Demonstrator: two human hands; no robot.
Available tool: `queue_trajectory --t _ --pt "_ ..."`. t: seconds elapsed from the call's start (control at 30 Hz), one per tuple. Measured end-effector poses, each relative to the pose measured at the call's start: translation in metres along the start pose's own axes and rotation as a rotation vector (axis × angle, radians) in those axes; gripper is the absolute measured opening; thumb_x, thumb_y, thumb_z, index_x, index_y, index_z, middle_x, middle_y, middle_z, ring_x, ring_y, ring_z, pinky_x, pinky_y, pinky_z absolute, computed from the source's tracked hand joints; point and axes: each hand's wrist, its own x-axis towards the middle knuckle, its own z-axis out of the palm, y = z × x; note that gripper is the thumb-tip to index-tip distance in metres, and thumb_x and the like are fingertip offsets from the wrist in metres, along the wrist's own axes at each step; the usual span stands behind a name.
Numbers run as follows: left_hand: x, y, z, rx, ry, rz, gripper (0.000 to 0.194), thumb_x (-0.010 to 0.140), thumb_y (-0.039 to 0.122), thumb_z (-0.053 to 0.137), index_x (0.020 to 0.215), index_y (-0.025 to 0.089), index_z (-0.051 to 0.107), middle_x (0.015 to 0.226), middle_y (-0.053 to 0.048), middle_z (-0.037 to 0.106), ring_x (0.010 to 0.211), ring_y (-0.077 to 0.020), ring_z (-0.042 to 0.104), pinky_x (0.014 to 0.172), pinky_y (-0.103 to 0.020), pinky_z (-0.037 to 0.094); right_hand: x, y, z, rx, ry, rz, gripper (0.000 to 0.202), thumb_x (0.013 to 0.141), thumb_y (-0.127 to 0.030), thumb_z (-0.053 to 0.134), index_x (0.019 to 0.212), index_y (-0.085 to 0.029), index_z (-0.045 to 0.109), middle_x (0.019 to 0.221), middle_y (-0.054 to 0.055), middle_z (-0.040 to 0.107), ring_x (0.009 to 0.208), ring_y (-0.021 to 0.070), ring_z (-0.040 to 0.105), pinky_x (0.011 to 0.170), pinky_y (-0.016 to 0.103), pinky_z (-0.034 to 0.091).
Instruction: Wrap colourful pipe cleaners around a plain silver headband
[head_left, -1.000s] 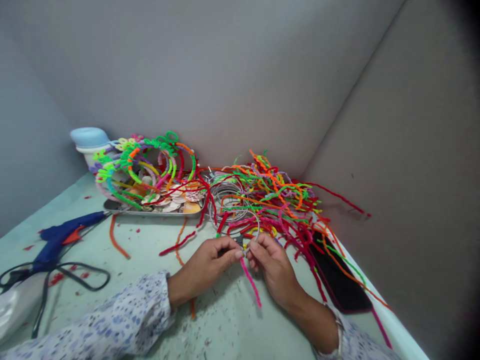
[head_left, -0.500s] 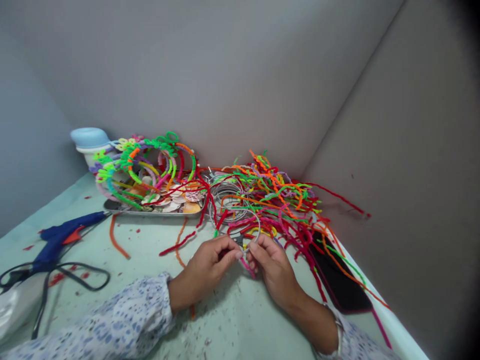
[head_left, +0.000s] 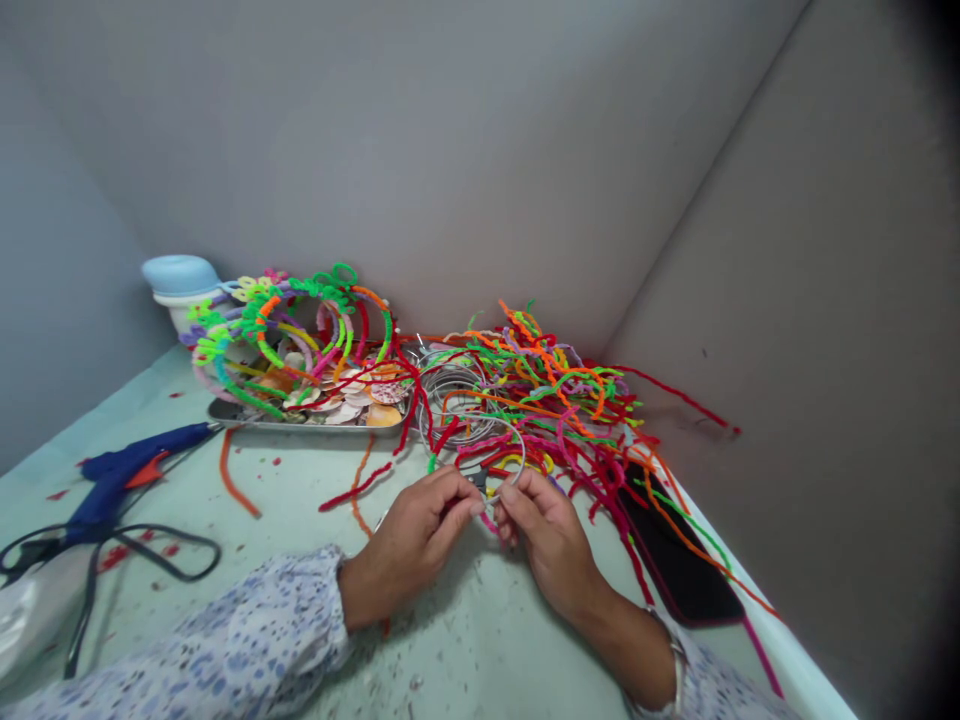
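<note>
Between my two hands is a thin grey wire loop (head_left: pixel 523 446), curving up in front of the wire coil. My left hand (head_left: pixel 416 535) pinches one part of the wire between thumb and forefinger. My right hand (head_left: pixel 546 535) grips it a short way to the right, fingers curled. A bit of pink pipe cleaner (head_left: pixel 488 523) shows between the hands; which hand holds it I cannot tell. Just beyond the fingertips lie dark-handled scissors (head_left: pixel 477 479), partly covered. The coil of grey wire (head_left: pixel 450 395) rests behind them.
Colourful pipe cleaners (head_left: pixel 562 375) are heaped at the back right, some over a black phone (head_left: pixel 675 550). A metal tray (head_left: pixel 330 429) holds shells and pipe-cleaner rings (head_left: pixel 259 330). At left lie a blue glue gun (head_left: pixel 120 480) and its cord. A blue-lidded container (head_left: pixel 180 277) stands behind.
The wire loop has shifted slightly to the right. Less of the pink pipe cleaner shows between my hands, which have barely moved.
</note>
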Motion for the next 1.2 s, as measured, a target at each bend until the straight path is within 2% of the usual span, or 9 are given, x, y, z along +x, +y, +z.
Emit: queue_trajectory --t 0.17,0.37,0.87,1.2 --pt "-0.0009 0.0014 -0.0017 -0.064 -0.008 -0.025 0.023 0.092 0.028 0.041 0.084 0.017 0.06 0.08 -0.002 0.059 0.075 -0.0141 0.053 0.07 -0.025 0.04 0.0 0.0013 -0.0006 0.004 0.012 -0.016 0.024 0.085 -0.037 0.058 0.072 -0.019 0.05 0.063 -0.004 0.052 0.053 0.0096 0.044 0.051 0.022 0.036" --pt "-0.0006 0.0029 -0.0004 -0.011 0.011 -0.039 0.016 0.089 0.026 0.047 0.084 0.017 0.059 0.078 -0.001 0.058 0.072 -0.0131 0.052 0.066 -0.025 0.039 -0.0007 0.0 0.0002 0.028 0.011 -0.008 0.025 0.084 -0.038 0.059 0.071 -0.019 0.049 0.061 -0.004 0.051 0.052 0.009 0.044 0.052 0.022 0.036" --pt "-0.0042 0.001 -0.0001 0.168 0.032 0.131 0.015 0.091 0.019 0.041 0.085 0.016 0.055 0.081 -0.004 0.057 0.075 -0.0154 0.051 0.067 -0.027 0.038 -0.0034 -0.0013 0.0007 -0.044 0.006 -0.039 0.024 0.085 -0.039 0.058 0.072 -0.019 0.052 0.062 -0.003 0.052 0.054 0.0096 0.044 0.054 0.022 0.037" --pt "-0.0034 -0.0003 -0.0007 0.15 0.024 0.156 0.011 0.09 0.019 0.044 0.087 0.017 0.054 0.083 -0.004 0.057 0.076 -0.0151 0.051 0.068 -0.027 0.039 -0.0024 -0.0014 0.0001 -0.039 -0.003 -0.057 0.023 0.087 -0.037 0.056 0.073 -0.02 0.051 0.063 -0.004 0.052 0.055 0.0097 0.045 0.054 0.022 0.038"
